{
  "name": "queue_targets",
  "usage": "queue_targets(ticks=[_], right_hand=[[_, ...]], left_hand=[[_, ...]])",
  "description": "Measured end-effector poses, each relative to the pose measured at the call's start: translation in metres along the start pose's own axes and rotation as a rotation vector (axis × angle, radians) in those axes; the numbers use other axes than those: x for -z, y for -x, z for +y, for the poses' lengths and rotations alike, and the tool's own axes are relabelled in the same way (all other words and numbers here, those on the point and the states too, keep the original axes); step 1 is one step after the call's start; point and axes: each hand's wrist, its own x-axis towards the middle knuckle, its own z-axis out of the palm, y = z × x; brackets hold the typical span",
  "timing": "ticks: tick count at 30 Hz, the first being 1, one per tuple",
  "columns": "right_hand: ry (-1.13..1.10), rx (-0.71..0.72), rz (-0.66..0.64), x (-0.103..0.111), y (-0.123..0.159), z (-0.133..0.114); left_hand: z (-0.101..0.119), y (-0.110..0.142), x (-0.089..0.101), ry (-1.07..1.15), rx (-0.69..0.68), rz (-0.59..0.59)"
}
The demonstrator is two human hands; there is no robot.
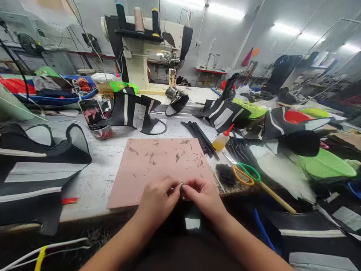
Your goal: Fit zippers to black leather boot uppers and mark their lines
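My left hand (159, 197) and my right hand (204, 197) meet at the front edge of a pink board (158, 158). Both are closed, thumbs and forefingers pinching a small black strip (181, 187) between them. A tiny loop of it stands up above the fingertips; most of the rest is hidden. Below the hands, something dark with a white patch (193, 223) is in view, but I cannot tell what it is. Right of the board lie a bundle of black strips (199, 137), a glue bottle (221, 141) with a red tip, and scissors (245, 173) with green and orange handles.
Black shoe-upper pieces (42, 165) with white strips lie at the left, and more (135, 113) stand behind the board. A phone (91, 113) leans on a clear tub (102, 132). A sewing machine (143, 56) stands behind. At the right sits a green basket (328, 163).
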Motion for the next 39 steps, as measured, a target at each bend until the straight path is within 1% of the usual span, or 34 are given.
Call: queue_targets(ticks=[4, 9, 11, 15, 18, 22, 26, 30, 33, 39], right_hand=[[0.107, 0.088, 0.010, -0.0045, 0.0042, -0.0012], [0.275, 0.239, 0.046, -0.0055, 0.0057, -0.0006], [0.303, 0.264, 0.056, -0.0056, 0.0061, -0.0009], [0.247, 0.225, 0.029, -0.0059, 0.0069, -0.0014], [0.185, 0.176, 0.006, -0.0055, 0.0071, -0.0006], [0.159, 0.158, 0.003, -0.0052, 0.0074, 0.0001], [0.208, 0.195, 0.020, -0.0054, 0.0079, 0.0002], [0.249, 0.209, 0.034, -0.0054, 0.0085, 0.0016], [0.198, 0.165, 0.017, -0.0050, 0.0083, 0.0015], [0.063, 0.069, -0.021, -0.0040, 0.0068, 0.0005]], left_hand=[[0.0005, -0.0010, 0.0037, 0.106, 0.067, -0.059], [0.0001, -0.0043, 0.0058, 0.241, 0.161, -0.134], [-0.0002, -0.0051, 0.0056, 0.285, 0.204, -0.149], [-0.0009, -0.0046, 0.0042, 0.374, 0.287, -0.145], [-0.0014, -0.0037, 0.0038, 0.413, 0.317, -0.151], [-0.0019, -0.0035, 0.0041, 0.400, 0.305, -0.152], [-0.0022, -0.0040, 0.0032, 0.377, 0.282, -0.163], [-0.0013, -0.0034, 0.0008, 0.365, 0.304, -0.151], [-0.0013, -0.0029, -0.0007, 0.384, 0.328, -0.145], [-0.0047, -0.0040, -0.0022, 0.478, 0.378, -0.187]])
